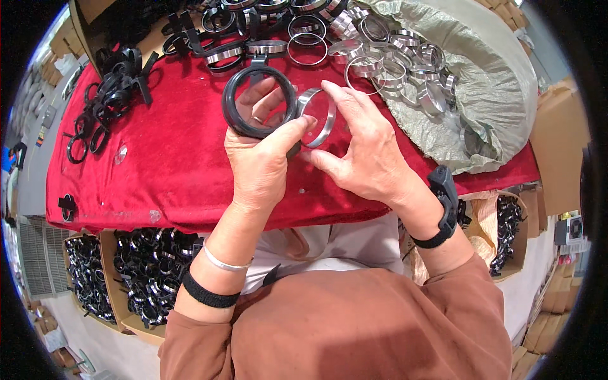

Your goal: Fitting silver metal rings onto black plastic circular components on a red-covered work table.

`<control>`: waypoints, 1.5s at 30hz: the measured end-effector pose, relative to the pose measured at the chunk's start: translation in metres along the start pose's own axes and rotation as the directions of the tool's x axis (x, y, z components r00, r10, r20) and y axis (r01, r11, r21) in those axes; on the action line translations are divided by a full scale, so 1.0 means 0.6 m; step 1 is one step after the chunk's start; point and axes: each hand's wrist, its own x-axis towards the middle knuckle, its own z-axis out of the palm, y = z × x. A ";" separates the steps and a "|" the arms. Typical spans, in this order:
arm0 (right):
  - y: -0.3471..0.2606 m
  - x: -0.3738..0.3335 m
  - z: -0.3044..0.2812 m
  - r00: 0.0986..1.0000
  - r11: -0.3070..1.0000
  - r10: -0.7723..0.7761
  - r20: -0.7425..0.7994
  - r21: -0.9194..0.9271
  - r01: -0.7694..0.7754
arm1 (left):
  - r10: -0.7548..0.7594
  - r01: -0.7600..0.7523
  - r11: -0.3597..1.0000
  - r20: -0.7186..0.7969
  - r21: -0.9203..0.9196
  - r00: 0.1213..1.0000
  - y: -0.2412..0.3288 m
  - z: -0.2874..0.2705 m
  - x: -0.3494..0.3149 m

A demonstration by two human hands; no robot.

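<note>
My left hand (258, 172) is closed round a black ring-shaped frame (229, 106), with its fingers showing through the opening. A narrow black piece sticks up from the frame's top. Beside it, my right hand (372, 152) grips a shiny silver metal ring (327, 126) between thumb and fingers. The two rings stand side by side, tilted up above the red cloth, and the metal ring's left edge is close against the black frame. My left thumb tip reaches the metal ring; whether it presses on it I cannot tell.
Red cloth (171, 152) covers the table. Black ring parts (117, 95) lie in a heap at the left, and more black and silver rings at the back. Several loose silver rings (430, 98) rest on a pale sack (500, 95) at right. Cardboard boxes (109, 266) of parts stand below.
</note>
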 end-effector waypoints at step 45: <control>-0.060 0.082 0.000 0.915 0.796 -0.131 0.382 0.591 -0.132 | -0.203 -0.137 0.475 0.260 0.869 0.944 0.163 -0.118 -0.068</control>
